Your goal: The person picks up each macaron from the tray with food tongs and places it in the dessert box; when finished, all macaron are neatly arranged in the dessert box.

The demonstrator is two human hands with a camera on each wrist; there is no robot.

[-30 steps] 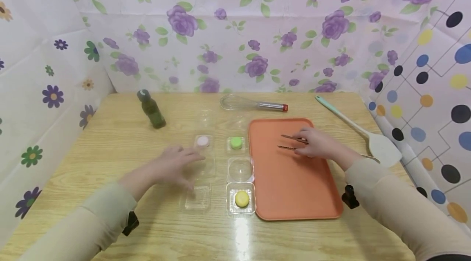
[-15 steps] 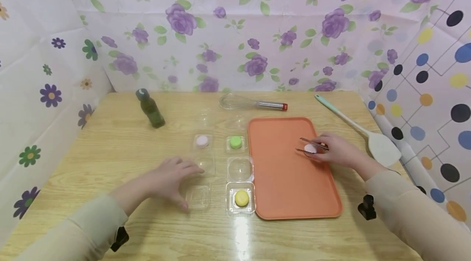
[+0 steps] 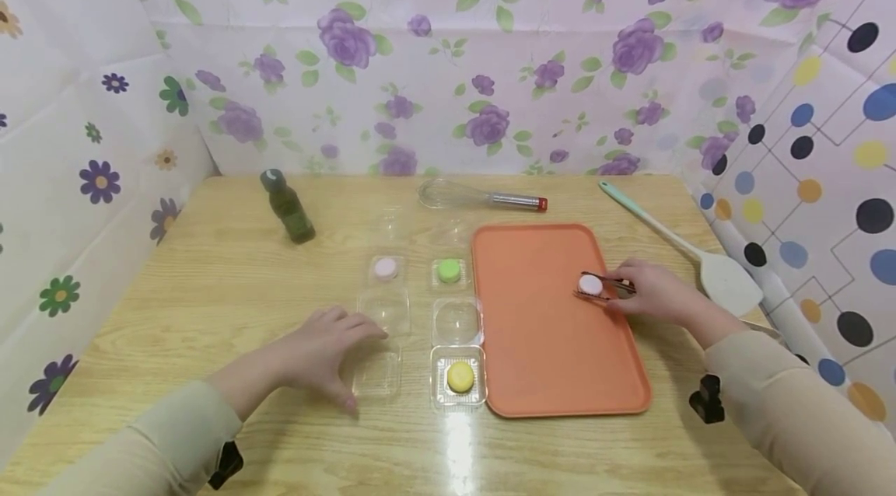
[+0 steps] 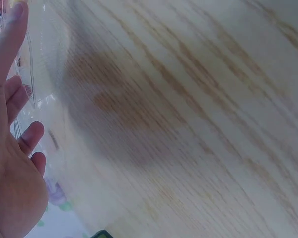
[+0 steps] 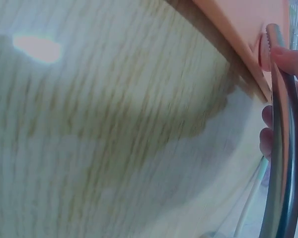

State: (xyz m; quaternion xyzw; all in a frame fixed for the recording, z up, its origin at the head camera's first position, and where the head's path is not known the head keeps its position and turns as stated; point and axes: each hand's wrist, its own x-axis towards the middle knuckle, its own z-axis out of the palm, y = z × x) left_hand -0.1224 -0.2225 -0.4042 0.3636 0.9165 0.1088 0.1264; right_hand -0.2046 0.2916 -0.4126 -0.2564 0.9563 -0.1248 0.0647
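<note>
My right hand (image 3: 652, 292) grips metal tongs (image 3: 619, 285) over the right side of the orange tray (image 3: 546, 360). Between the tong tips sits a pale pink macaron (image 3: 590, 285). In the right wrist view, the thumb and fingers pinch the tongs (image 5: 284, 153), whose toothed tip meets the macaron (image 5: 264, 53). My left hand (image 3: 316, 350) hovers with fingers spread beside a clear plastic box (image 3: 381, 381), its lid (image 3: 385, 311) folded back. Fingertips overlap that box's left edge in the head view. The left wrist view shows the left hand (image 4: 12, 163) holding nothing.
Other lidded clear boxes hold a pink macaron (image 3: 385, 269), a green macaron (image 3: 449, 271) and a yellow macaron (image 3: 460, 377). A whisk (image 3: 483, 197) lies behind the tray, a dark green bottle (image 3: 288, 207) back left. Right of the tray lies a white spatula (image 3: 728, 283) with a green handle.
The right hand has moved the tongs rightward across the tray, and their tips have come in around the pale pink macaron. My left hand has drifted slightly toward the front edge.
</note>
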